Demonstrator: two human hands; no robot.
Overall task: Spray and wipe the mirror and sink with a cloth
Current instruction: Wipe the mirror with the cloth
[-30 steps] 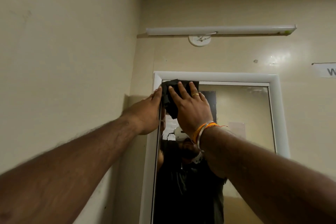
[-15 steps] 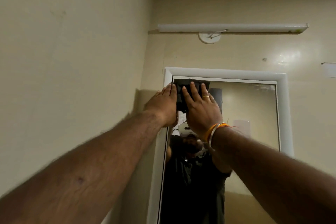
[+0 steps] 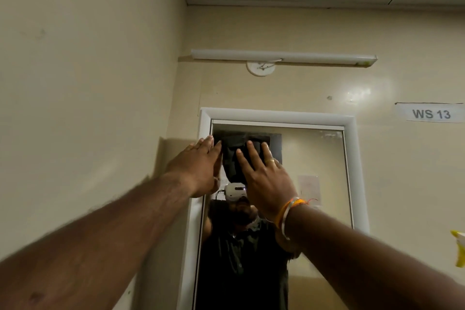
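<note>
A tall mirror [image 3: 314, 158] in a white frame [image 3: 276, 116] hangs on the cream wall. A dark cloth [image 3: 232, 158] lies flat against the glass in its top left corner. My right hand [image 3: 264, 178] presses the cloth with straight, spread fingers; a ring and wrist bands show on it. My left hand [image 3: 198, 166] lies flat with straight fingers on the frame's left edge, just left of the cloth. The sink is out of view.
A tube light [image 3: 281, 56] runs above the mirror. A "WS 13" label [image 3: 430, 113] is stuck on the wall to the right. A yellow and white object [image 3: 459, 246] shows at the right edge. The side wall stands close on the left.
My view has shifted, so the mirror sits further right and lower in frame. Both hands stay at the mirror's top left corner, the right one still pressing the cloth.
</note>
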